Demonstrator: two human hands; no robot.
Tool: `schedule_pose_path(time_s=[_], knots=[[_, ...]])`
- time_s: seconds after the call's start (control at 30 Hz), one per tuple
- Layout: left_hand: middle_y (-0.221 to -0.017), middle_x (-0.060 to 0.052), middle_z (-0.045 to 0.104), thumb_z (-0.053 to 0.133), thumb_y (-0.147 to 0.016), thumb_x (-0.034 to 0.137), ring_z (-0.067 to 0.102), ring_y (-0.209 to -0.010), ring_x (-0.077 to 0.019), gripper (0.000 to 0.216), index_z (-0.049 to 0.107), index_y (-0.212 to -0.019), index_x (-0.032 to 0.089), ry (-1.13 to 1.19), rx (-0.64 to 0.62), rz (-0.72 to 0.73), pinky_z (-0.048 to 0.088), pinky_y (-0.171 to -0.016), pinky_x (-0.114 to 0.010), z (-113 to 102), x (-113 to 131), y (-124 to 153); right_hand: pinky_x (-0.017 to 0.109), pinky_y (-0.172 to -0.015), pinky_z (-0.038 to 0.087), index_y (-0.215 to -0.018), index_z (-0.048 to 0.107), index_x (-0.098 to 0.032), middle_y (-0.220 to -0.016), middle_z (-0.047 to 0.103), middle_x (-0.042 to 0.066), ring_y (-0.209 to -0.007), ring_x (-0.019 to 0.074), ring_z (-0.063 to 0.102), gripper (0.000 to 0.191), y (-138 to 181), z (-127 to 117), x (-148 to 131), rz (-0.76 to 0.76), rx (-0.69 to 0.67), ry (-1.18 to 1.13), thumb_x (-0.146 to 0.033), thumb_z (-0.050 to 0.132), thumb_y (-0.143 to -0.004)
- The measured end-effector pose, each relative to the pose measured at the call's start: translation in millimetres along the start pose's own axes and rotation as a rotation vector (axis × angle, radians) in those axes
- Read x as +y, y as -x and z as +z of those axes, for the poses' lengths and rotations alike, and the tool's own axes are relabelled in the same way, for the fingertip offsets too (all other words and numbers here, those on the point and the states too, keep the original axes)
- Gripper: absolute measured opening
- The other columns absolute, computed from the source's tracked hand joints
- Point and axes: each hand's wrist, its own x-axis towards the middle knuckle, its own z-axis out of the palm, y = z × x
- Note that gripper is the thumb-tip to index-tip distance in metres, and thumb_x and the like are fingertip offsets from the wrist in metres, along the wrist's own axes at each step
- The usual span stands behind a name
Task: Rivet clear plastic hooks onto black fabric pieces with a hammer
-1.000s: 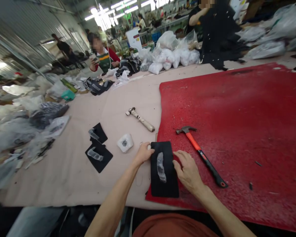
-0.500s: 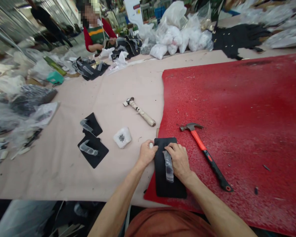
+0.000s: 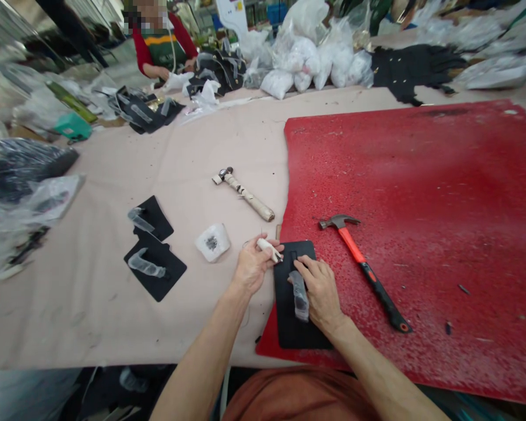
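Note:
A black rectangular piece (image 3: 289, 327) lies at the near edge of the red mat (image 3: 420, 193), with a clear plastic-wrapped part (image 3: 299, 298) on top of it. My right hand (image 3: 322, 292) rests on the piece, fingers pressed against the wrapped part. My left hand (image 3: 253, 268) is closed round a small pale cylindrical tool (image 3: 269, 249) whose tip points at the piece's top left corner. A red-handled claw hammer (image 3: 363, 269) lies on the mat just right of my right hand.
On the beige table (image 3: 113, 304) lie two more black pieces with wrapped parts (image 3: 153, 257), a small white bag (image 3: 213, 241) and a pale-handled mallet (image 3: 245, 196). Plastic bags pile up at the left and far edge. A person in a red top (image 3: 161, 47) sits at the far left.
My left hand has lifted off the piece's edge and now shows the pale tool held out toward the corner. My right hand stays on the wrapped part. The camera tilted slightly down.

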Motion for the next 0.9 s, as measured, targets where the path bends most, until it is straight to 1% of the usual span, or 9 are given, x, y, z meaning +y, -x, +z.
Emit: schedule_pose_path(time_s=[0.1, 0.2, 0.3, 0.43, 0.63, 0.9], knots=[[-0.101, -0.010, 0.071, 0.085, -0.067, 0.033, 0.071, -0.090, -0.0240, 0.058, 0.056, -0.113, 0.014, -0.114, -0.017, 0.130, 0.057, -0.083, -0.037, 12.6, -13.3, -15.3, 0.044, -0.106, 0.035, -0.129, 0.057, -0.020, -0.134, 0.056, 0.007, -0.119, 0.0243, 0.048, 0.040, -1.4, 1.4, 0.7, 0.006, 0.008, 0.003, -0.009, 0.051, -0.091], [-0.098, -0.011, 0.074, 0.082, -0.070, 0.039, 0.072, -0.088, -0.0228, 0.054, 0.060, -0.112, 0.012, -0.232, -0.066, 0.198, 0.056, -0.086, -0.037, 17.2, -27.9, -27.7, 0.044, -0.106, 0.035, -0.129, 0.057, -0.020, -0.134, 0.056, 0.007, -0.118, 0.0244, 0.048, 0.037, -2.3, -0.9, -0.1, 0.018, 0.007, -0.018, -0.011, 0.047, -0.094], [-0.097, -0.012, 0.075, 0.078, -0.074, 0.037, 0.072, -0.089, -0.0223, 0.053, 0.059, -0.116, 0.012, -0.317, -0.080, 0.252, 0.055, -0.088, -0.037, 14.7, -36.6, -31.0, 0.044, -0.108, 0.034, -0.127, 0.057, -0.020, -0.133, 0.057, 0.007, -0.118, 0.0235, 0.048, 0.034, -1.8, -1.9, -0.1, 0.036, 0.016, -0.058, -0.013, 0.044, -0.096], [-0.098, -0.012, 0.076, 0.072, -0.079, 0.032, 0.072, -0.092, -0.0221, 0.050, 0.057, -0.123, 0.013, -0.428, -0.106, 0.299, 0.054, -0.087, -0.034, 9.6, -39.9, -27.4, 0.044, -0.107, 0.034, -0.125, 0.059, -0.021, -0.131, 0.058, 0.007, -0.117, 0.0227, 0.049, 0.034, -1.3, -1.5, 0.8, 0.045, 0.031, -0.070, -0.015, 0.045, -0.095], [-0.098, -0.011, 0.076, 0.064, -0.084, 0.026, 0.072, -0.091, -0.0209, 0.034, 0.060, -0.115, 0.014, -0.554, -0.111, 0.359, 0.054, -0.086, -0.033, 7.2, -41.6, -26.2, 0.042, -0.105, 0.035, -0.125, 0.059, -0.021, -0.131, 0.058, 0.006, -0.116, 0.0227, 0.049, 0.035, -1.7, -1.3, 0.6, 0.054, 0.034, -0.074, -0.012, 0.045, -0.094], [-0.099, -0.009, 0.076, 0.061, -0.085, 0.025, 0.072, -0.092, -0.0207, 0.025, 0.060, -0.108, 0.016, -0.614, -0.115, 0.389, 0.054, -0.087, -0.033, 7.8, -43.6, -24.0, 0.043, -0.105, 0.034, -0.125, 0.059, -0.020, -0.131, 0.058, 0.006, -0.115, 0.0231, 0.049, 0.035, -2.4, -2.6, 0.7, 0.054, 0.025, -0.077, -0.011, 0.044, -0.095]])
